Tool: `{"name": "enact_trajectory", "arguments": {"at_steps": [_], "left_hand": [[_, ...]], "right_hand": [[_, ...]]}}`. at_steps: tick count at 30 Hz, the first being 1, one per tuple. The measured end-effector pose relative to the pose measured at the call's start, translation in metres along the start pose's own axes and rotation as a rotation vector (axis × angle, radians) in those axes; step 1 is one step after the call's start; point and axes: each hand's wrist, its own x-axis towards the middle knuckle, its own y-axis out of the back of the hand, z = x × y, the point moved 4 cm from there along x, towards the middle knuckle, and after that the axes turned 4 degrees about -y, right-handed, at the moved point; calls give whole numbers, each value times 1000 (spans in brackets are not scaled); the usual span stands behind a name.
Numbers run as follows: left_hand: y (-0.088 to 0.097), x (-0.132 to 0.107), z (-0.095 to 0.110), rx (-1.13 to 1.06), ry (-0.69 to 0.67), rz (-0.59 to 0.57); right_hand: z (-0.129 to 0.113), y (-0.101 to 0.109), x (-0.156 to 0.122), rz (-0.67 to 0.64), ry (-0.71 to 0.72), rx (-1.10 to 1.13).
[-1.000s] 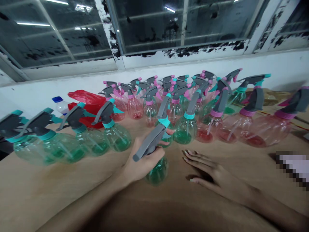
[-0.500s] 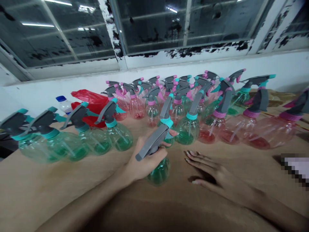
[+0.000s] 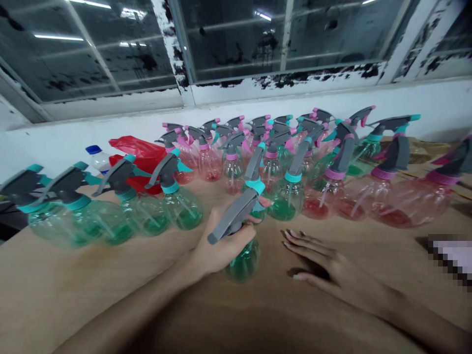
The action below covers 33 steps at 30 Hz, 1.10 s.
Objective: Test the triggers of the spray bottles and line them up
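Observation:
My left hand (image 3: 217, 246) is wrapped round the neck of a green spray bottle (image 3: 241, 260) with a grey trigger head (image 3: 232, 216); the bottle stands on the wooden table (image 3: 92, 280). My right hand (image 3: 328, 270) lies flat on the table just right of that bottle, fingers stretched out and holding nothing. Behind both hands stand several more spray bottles, green ones (image 3: 180, 206) to the left and centre, pink ones (image 3: 383, 201) to the right and back.
A red plastic bag (image 3: 132, 152) and a small white bottle with a blue cap (image 3: 96, 158) sit at the back left against the white wall. A peeling window frame runs above. A blurred patch (image 3: 452, 258) lies at the right edge.
Hardly anything has moved; the view shifted slightly, and both hands keep their places.

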Motion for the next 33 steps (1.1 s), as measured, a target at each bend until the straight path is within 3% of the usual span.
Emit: {"name": "enact_trajectory", "arguments": {"at_steps": [16, 29, 33], "left_hand": [[1, -2, -1, -2, -24, -4], [5, -7, -4, -68, 44, -5], [7, -11, -16, -58, 98, 36]], "right_hand": [[1, 0, -1, 44, 22, 13], [0, 0, 0, 17, 17, 6], [0, 0, -1, 28, 15, 4]]}}
